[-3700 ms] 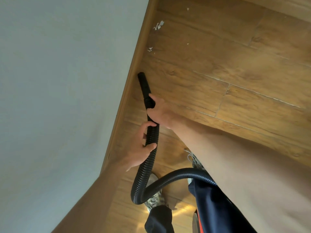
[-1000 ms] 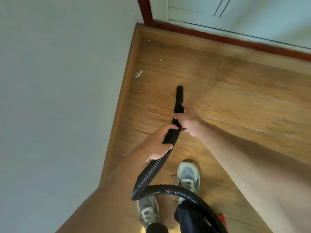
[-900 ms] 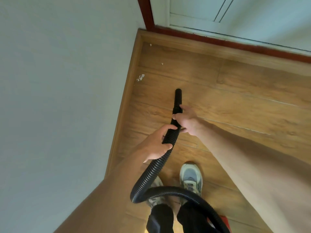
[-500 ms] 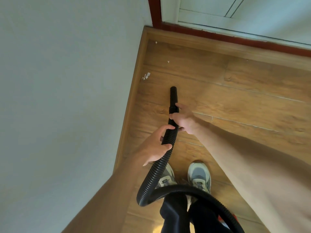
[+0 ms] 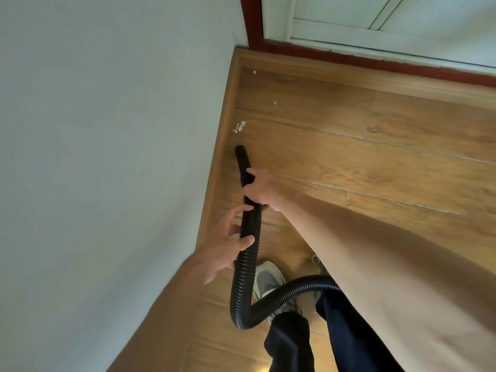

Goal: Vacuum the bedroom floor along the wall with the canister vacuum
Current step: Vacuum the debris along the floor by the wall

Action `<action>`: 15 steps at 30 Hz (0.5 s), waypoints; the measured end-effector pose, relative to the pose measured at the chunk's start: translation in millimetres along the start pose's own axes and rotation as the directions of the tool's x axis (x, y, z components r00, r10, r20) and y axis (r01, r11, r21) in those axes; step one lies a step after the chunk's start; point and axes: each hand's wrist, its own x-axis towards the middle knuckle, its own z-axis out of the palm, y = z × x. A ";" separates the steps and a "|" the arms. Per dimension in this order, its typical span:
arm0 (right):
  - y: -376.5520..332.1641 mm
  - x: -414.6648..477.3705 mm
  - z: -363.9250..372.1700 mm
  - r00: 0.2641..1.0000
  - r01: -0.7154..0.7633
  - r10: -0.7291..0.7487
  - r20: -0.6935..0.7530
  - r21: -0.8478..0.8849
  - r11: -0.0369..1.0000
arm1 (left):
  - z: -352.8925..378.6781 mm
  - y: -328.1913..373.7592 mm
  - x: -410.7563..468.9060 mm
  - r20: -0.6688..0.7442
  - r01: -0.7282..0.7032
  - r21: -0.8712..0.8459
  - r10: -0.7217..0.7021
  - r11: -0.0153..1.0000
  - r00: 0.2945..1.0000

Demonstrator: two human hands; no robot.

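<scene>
Head view: hose (image 5: 243, 275) tip juts ahead of right hand (image 5: 264, 190) grip.

My right hand (image 5: 261, 190) grips the hose (image 5: 243, 277) foremost, arm extended. My left hand (image 5: 228, 245) curls round it just behind.

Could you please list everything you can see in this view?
wall: one, pale grey, left.
floor: one, brown wood planks, centre and right.
skirting board: one, wooden, between wall and floor.
door frame: one, dark red, top.
door: one, white, top right.
scraps: three spots, white, on floor ahead of nozzle.
vacuum hose: one, black, ribbed, looping past the shoes.
nozzle: one, black, tip by skirting board.
shoes: two, pale, bottom, one mostly hidden.
trousers: one pair, navy, bottom.
left grip: one, bare, holds vacuum hose.
right grip: one, bare, holds nozzle.
</scene>
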 end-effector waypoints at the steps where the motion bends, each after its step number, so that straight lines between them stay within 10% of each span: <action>1: -1.4 1.4 1.0 1.000 0.017 -0.016 0.019 -0.016 1.000 | 0.5 -2.8 0.9 -0.013 -0.001 -0.015 0.001 1.000 1.000; 15: 8.8 32.7 5.7 0.985 0.171 -0.171 -0.011 -0.027 0.985 | 5.0 -3.7 27.0 -0.092 -0.012 0.041 0.016 0.999 0.996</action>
